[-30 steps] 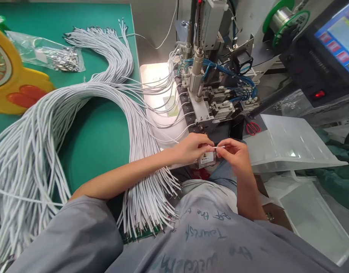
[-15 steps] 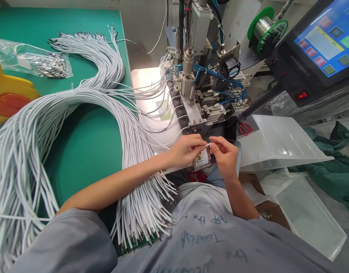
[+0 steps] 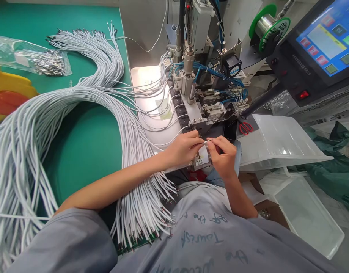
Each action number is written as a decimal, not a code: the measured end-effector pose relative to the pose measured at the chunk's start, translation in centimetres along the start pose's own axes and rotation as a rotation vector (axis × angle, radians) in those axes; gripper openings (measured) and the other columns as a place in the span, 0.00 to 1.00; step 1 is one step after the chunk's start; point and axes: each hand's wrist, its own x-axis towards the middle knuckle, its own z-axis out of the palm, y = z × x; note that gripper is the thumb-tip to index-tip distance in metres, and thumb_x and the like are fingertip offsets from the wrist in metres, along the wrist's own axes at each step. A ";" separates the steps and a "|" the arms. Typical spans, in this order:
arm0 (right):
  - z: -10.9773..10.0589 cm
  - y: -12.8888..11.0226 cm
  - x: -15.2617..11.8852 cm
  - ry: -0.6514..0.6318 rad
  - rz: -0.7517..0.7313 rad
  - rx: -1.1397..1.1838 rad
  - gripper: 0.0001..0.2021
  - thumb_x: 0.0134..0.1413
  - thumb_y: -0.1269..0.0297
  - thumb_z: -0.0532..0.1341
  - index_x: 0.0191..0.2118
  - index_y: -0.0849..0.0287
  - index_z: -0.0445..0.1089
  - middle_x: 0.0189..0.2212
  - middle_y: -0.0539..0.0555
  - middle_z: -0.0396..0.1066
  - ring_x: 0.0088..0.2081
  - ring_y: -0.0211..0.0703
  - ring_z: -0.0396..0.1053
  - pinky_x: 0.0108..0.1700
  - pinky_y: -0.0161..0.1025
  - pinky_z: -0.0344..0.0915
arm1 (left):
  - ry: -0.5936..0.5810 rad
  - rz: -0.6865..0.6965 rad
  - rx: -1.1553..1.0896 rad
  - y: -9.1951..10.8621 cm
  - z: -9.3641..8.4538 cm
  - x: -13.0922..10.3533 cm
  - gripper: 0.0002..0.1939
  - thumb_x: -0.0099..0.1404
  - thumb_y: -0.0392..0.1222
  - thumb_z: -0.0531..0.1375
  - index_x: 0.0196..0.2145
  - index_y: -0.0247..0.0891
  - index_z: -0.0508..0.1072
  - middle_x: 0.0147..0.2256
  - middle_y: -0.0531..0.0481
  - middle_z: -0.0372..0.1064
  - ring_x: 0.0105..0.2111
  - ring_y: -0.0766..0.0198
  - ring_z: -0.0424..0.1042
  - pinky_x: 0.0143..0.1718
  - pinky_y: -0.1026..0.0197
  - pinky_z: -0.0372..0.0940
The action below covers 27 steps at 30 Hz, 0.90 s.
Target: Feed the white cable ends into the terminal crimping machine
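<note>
My left hand (image 3: 183, 149) pinches a white cable near its end, in front of the machine (image 3: 191, 102). Right beside it, my right hand (image 3: 223, 153) has its thumb and fingertips closed on the end of that same cable (image 3: 205, 142). The two hands nearly touch. Below the fingertips is a label with a "4" (image 3: 202, 157). Several white cables run from the machine's front edge to the left, over a white lit plate (image 3: 160, 131). A large bundle of white cables (image 3: 86, 94) curves over the green table (image 3: 86, 151), its stripped ends close to my left forearm.
A plastic bag of small metal parts (image 3: 49, 62) and a yellow object (image 3: 13, 91) lie at the left. To the right are red-handled scissors (image 3: 245, 128), a solder wire spool (image 3: 265, 28), a touch screen (image 3: 328, 38) and translucent trays (image 3: 291, 140).
My right hand has moved slightly left, and its fingertips are closer to my left hand's on the cable. The camera view has shifted a little.
</note>
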 end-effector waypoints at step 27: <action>1.5 2.2 0.9 -0.025 0.246 0.285 0.13 0.52 0.61 0.59 0.21 0.61 0.69 0.17 0.47 0.54 0.22 0.32 0.51 0.25 0.34 0.50 | -0.135 -0.146 0.088 -0.2 0.2 -0.1 0.09 0.65 0.34 0.54 0.35 0.34 0.74 0.27 0.52 0.64 0.28 0.70 0.66 0.29 0.68 0.60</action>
